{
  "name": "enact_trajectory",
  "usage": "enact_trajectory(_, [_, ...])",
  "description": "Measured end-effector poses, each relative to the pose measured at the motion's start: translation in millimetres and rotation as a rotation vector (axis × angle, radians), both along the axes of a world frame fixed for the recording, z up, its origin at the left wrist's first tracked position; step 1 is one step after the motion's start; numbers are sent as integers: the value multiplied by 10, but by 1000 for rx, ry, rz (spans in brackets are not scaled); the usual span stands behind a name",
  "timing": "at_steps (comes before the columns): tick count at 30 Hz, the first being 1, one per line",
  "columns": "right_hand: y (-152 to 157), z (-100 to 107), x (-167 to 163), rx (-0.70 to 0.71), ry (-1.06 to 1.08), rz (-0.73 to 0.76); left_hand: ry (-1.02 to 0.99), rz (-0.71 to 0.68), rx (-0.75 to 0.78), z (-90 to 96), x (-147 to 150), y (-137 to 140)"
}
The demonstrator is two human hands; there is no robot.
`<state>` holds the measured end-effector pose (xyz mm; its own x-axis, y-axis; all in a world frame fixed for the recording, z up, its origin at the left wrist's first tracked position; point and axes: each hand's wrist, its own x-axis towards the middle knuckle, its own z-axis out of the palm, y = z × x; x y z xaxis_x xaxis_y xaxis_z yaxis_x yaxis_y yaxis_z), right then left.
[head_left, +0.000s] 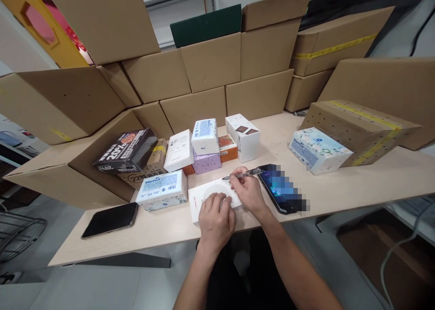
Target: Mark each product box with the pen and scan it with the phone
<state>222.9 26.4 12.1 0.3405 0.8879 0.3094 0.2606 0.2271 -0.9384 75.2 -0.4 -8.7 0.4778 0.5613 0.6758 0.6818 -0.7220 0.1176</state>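
A flat white box (197, 200) with a round grey pattern lies near the table's front edge. My left hand (216, 215) rests on its top, fingers bent and a little apart, covering part of the print. Between the thumb and fingers of my right hand (249, 190) is a pen (246, 174), held low over the box's far right corner; whether the tip touches the box I cannot tell. Just right of that hand lies a dark handheld device (272, 185) with a lit screen, partly pixelated.
Left of the box are a Manhua tissue pack (163, 190) and a black phone (110, 219). Behind stand small boxes, including a tall white one (249, 142), and a black carton (127, 149). Another tissue pack (319, 149) sits right. Stacked cardboard boxes (210, 65) wall the back.
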Motion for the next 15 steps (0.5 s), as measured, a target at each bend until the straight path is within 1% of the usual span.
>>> enact_trajectory(3, [-20, -14, -8, -6, -86, 2, 16, 23, 1, -35, 1, -7])
enact_trajectory(7, [-35, 2, -17, -11, -174, 4, 16, 18, 2, -31, -16, -13])
enact_trajectory(15, [-15, 9, -18, -22, -291, -5, 19, 17, 5, -34, -10, -1])
